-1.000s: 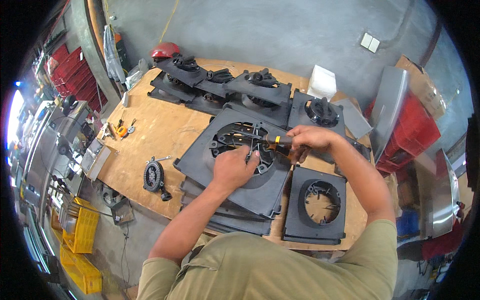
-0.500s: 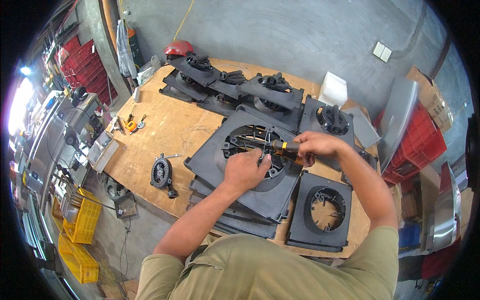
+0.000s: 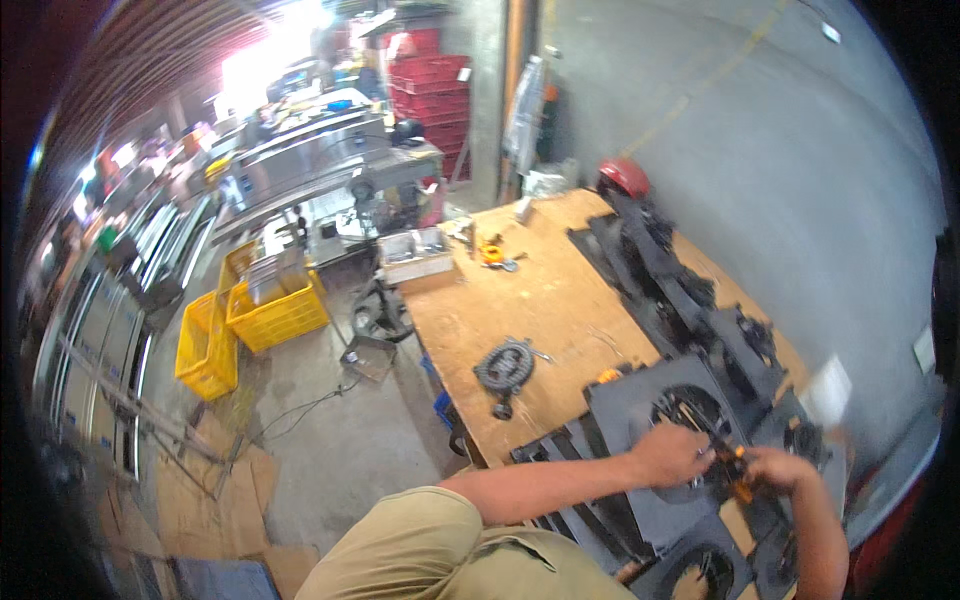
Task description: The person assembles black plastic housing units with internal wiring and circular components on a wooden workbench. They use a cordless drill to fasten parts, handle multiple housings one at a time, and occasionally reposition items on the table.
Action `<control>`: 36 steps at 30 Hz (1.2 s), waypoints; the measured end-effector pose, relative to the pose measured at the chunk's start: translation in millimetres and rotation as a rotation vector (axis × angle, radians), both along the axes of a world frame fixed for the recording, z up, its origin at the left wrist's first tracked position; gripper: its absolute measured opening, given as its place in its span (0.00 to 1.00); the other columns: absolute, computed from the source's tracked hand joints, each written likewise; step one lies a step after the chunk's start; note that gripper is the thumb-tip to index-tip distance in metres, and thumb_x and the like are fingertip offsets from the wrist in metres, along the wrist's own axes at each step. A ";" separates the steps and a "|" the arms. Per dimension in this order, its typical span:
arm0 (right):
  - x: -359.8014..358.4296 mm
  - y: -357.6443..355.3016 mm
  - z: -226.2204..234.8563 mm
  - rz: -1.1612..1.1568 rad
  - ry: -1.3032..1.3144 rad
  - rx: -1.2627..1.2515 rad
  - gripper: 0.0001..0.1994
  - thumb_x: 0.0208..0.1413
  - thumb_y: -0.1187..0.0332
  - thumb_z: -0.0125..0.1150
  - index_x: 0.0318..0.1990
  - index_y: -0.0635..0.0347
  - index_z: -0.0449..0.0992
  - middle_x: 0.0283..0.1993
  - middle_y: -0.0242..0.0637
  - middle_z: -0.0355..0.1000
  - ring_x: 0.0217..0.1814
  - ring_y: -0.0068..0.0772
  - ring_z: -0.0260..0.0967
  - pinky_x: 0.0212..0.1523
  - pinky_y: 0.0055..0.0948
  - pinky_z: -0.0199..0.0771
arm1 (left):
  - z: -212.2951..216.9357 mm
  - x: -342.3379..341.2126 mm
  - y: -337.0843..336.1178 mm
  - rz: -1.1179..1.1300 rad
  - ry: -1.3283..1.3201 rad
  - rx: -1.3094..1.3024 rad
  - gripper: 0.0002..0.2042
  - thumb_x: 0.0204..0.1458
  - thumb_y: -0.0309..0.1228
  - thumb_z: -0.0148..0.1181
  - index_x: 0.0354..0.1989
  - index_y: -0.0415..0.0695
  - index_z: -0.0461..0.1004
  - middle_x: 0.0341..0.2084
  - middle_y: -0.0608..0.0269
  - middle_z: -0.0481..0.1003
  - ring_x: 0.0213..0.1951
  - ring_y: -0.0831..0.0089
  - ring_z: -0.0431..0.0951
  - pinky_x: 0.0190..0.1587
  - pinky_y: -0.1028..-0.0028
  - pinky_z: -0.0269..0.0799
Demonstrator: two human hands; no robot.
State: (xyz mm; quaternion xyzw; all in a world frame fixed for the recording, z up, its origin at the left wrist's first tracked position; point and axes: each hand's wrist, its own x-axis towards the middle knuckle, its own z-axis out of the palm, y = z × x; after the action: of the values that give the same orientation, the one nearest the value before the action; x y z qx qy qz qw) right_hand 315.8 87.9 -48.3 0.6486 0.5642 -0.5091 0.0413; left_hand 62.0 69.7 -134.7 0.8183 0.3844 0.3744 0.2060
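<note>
Across a black square panel (image 3: 622, 412) with a large round opening, both my hands meet at the right-hand side of the hole. My right hand (image 3: 785, 468) is closed around a black-and-orange hand tool (image 3: 740, 488); blur hides its exact kind. My left hand (image 3: 668, 455) reaches over the opening, fingers pinched together close to the tool's front end. What those fingers hold is too small and smeared to name. Ribbed black parts show inside the opening, partly covered by my left hand. More black panels lie stacked beneath this one.
An oval black part (image 3: 505, 368) and a small orange tool (image 3: 492, 252) lie on the wooden table (image 3: 560, 310). Black assemblies (image 3: 660, 275) line the wall side, near a red helmet (image 3: 624, 178). Yellow crates (image 3: 280, 318) and a loose cable (image 3: 305, 408) are on the floor at left.
The view has swung left, so the table and my hands now appear farther right and lower. My right hand still grips the tool, and both hands remain at the panel's opening.
</note>
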 end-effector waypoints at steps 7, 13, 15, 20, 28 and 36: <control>-8.8 -19.2 -11.6 0.034 -0.020 0.123 0.08 0.46 0.74 0.61 0.34 0.68 0.75 0.23 0.38 0.74 0.23 0.32 0.72 0.28 0.32 0.73 | -3.5 2.1 -4.9 -0.011 -0.023 -0.030 0.19 0.58 0.44 0.51 0.28 0.38 0.73 0.20 0.46 0.75 0.27 0.46 0.78 0.35 0.52 0.74; -26.4 -38.9 6.6 -0.022 -0.032 0.237 0.10 0.47 0.74 0.60 0.37 0.69 0.74 0.24 0.40 0.73 0.22 0.34 0.71 0.24 0.32 0.71 | -3.2 0.5 -4.6 -0.029 -0.005 0.021 0.18 0.58 0.43 0.51 0.29 0.38 0.73 0.22 0.47 0.76 0.28 0.46 0.78 0.35 0.52 0.74; -17.9 -40.8 9.9 -0.173 0.167 0.166 0.11 0.46 0.73 0.62 0.37 0.69 0.74 0.25 0.41 0.73 0.22 0.36 0.72 0.24 0.32 0.71 | -2.0 -0.7 -4.8 -0.042 0.029 -0.009 0.18 0.58 0.43 0.50 0.30 0.38 0.73 0.23 0.47 0.76 0.29 0.46 0.78 0.36 0.52 0.74; 11.5 -61.8 -5.9 -0.318 0.400 0.139 0.13 0.50 0.72 0.60 0.40 0.72 0.72 0.29 0.51 0.75 0.23 0.45 0.75 0.27 0.43 0.78 | -4.0 -1.9 -6.5 -0.074 -0.010 0.015 0.17 0.59 0.43 0.51 0.31 0.39 0.72 0.23 0.48 0.76 0.30 0.47 0.78 0.36 0.52 0.73; 55.4 -133.0 -61.4 -0.612 0.672 0.456 0.25 0.57 0.63 0.65 0.59 0.63 0.66 0.39 0.41 0.75 0.34 0.28 0.71 0.32 0.29 0.72 | -17.2 0.6 -4.2 -0.147 -0.089 0.265 0.16 0.57 0.43 0.54 0.26 0.43 0.70 0.19 0.50 0.73 0.26 0.48 0.76 0.31 0.54 0.70; 63.4 -166.2 -256.7 -0.766 -0.114 0.652 0.20 0.61 0.53 0.58 0.46 0.63 0.68 0.37 0.42 0.65 0.37 0.37 0.61 0.36 0.33 0.61 | -26.2 5.7 -4.2 -0.171 -0.160 0.393 0.16 0.56 0.41 0.57 0.24 0.42 0.67 0.17 0.52 0.70 0.25 0.48 0.74 0.28 0.54 0.68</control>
State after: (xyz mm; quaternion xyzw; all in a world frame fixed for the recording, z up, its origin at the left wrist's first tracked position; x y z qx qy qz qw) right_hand 379.2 -78.3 -305.0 0.8151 0.4122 -0.2487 -0.3223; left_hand 67.7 65.5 -160.9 0.8401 0.2157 0.4868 0.1033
